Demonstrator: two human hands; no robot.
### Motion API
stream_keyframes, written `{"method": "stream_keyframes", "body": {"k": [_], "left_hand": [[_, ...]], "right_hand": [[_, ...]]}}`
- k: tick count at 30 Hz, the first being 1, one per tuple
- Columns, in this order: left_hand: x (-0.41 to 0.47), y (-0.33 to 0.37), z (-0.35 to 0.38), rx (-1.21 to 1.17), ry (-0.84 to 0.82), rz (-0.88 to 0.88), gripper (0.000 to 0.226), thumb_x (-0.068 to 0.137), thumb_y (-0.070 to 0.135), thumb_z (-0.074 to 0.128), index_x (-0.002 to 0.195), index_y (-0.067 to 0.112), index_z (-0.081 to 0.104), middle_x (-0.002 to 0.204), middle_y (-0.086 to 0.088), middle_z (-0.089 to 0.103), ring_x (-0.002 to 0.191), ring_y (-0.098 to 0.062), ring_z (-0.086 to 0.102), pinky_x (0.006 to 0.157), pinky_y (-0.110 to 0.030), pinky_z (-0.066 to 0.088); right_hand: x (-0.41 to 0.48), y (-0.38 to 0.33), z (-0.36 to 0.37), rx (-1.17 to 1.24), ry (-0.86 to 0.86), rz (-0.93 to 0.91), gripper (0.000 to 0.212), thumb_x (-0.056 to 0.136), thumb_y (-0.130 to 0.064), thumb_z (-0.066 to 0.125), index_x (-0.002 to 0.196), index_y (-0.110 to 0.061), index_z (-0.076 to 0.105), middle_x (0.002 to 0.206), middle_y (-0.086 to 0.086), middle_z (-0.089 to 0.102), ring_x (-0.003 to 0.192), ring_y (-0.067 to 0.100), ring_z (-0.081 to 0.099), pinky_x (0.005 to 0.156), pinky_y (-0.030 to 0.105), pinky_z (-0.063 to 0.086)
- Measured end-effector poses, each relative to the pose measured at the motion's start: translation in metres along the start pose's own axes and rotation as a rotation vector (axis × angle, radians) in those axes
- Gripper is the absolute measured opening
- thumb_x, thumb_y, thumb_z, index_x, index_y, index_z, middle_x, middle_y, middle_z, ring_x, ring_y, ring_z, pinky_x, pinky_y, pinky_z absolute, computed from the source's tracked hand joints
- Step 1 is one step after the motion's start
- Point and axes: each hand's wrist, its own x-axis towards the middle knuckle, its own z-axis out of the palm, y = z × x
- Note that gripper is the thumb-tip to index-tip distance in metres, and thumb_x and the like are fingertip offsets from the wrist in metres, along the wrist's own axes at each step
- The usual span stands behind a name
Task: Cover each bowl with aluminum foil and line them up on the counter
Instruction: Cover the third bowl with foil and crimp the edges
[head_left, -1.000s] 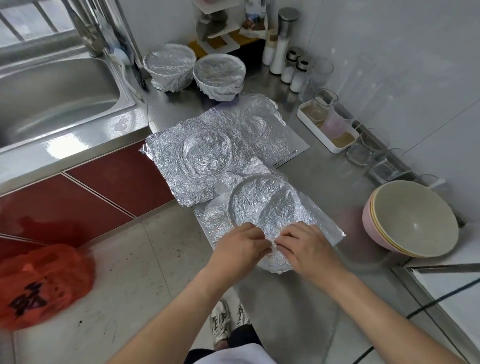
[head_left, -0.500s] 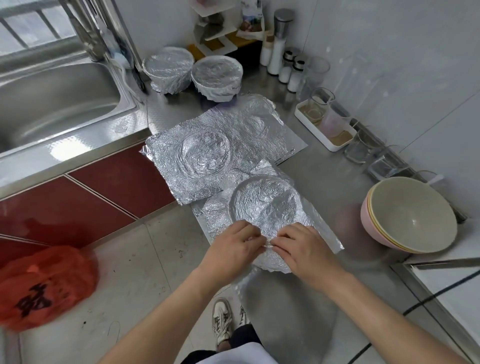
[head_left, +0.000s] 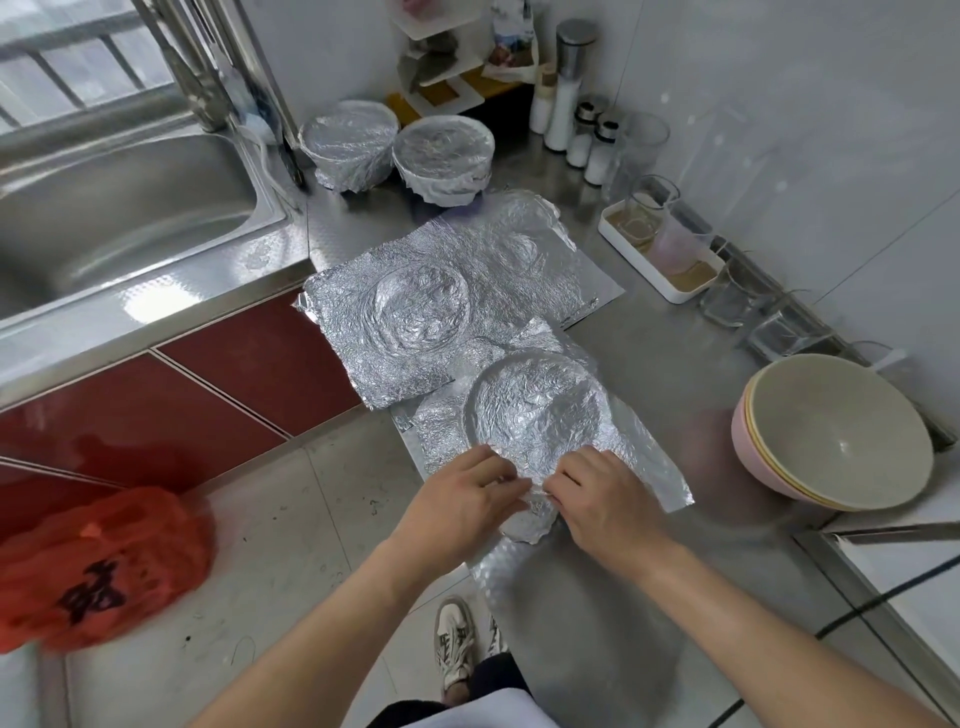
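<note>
Fingers (head_left: 574, 470) pinch foil (head_left: 535, 410) at near edge

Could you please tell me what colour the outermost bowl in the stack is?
The outermost bowl is pink, clearest in the head view.

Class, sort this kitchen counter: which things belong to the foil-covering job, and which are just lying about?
Job: left hand, right hand, near foil sheet they pinch, spare foil sheets, covered bowl nearest the sink, second covered bowl, stacked bare bowls.

Lying about: sink, orange bag, shakers, white tray.
</note>
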Motion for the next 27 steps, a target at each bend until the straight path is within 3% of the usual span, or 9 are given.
{"method": "stream_keyframes", "body": {"k": [10, 16, 22, 24, 27], "left_hand": [[-0.005, -0.007, -0.004, 0.009, 0.028, 0.024, 0.014, 0.088, 0.02, 0.063, 0.09, 0.015, 0.076, 0.087, 0.004, 0.067, 0.087, -0.018, 0.056, 0.071, -0.03, 0.051], [-0.02, -0.013, -0.007, 0.0, 0.045, 0.079, 0.02, 0.089, 0.014, 0.054, 0.088, 0.015, 0.075, 0.09, 0.003, 0.066, 0.093, -0.016, 0.053, 0.078, -0.024, 0.045], [-0.023, -0.017, -0.006, -0.06, 0.03, 0.054, 0.019, 0.09, 0.015, 0.056, 0.087, 0.015, 0.075, 0.091, 0.004, 0.068, 0.094, -0.017, 0.055, 0.078, -0.028, 0.05], [-0.021, -0.014, -0.008, -0.067, 0.025, 0.05, 0.022, 0.091, 0.015, 0.054, 0.087, 0.013, 0.075, 0.091, 0.003, 0.069, 0.095, -0.015, 0.054, 0.081, -0.026, 0.048], [-0.02, -0.01, -0.009, -0.015, 0.018, 0.036, 0.026, 0.091, 0.016, 0.05, 0.094, 0.011, 0.075, 0.098, 0.001, 0.069, 0.103, -0.016, 0.052, 0.088, -0.024, 0.045]], "right_hand": [[-0.002, -0.03, 0.007, 0.035, 0.021, 0.139, 0.031, 0.052, 0.005, 0.075, 0.063, -0.013, 0.052, 0.068, 0.003, 0.047, 0.064, 0.023, 0.045, 0.057, 0.029, 0.035], [-0.006, -0.059, 0.013, 0.024, 0.055, 0.222, 0.024, 0.062, 0.002, 0.07, 0.064, -0.013, 0.052, 0.069, 0.003, 0.048, 0.065, 0.023, 0.046, 0.06, 0.028, 0.033], [-0.004, -0.071, 0.012, 0.041, 0.033, 0.306, 0.031, 0.057, 0.009, 0.073, 0.065, -0.012, 0.052, 0.069, 0.002, 0.047, 0.064, 0.023, 0.047, 0.054, 0.033, 0.043], [-0.007, -0.07, 0.01, 0.07, 0.008, 0.295, 0.028, 0.062, 0.004, 0.077, 0.068, -0.014, 0.056, 0.072, 0.0, 0.048, 0.067, 0.023, 0.049, 0.057, 0.034, 0.045], [-0.004, -0.058, -0.001, 0.168, -0.024, 0.251, 0.017, 0.074, -0.018, 0.079, 0.086, -0.018, 0.067, 0.08, -0.003, 0.055, 0.076, 0.019, 0.054, 0.067, 0.031, 0.047]]}}
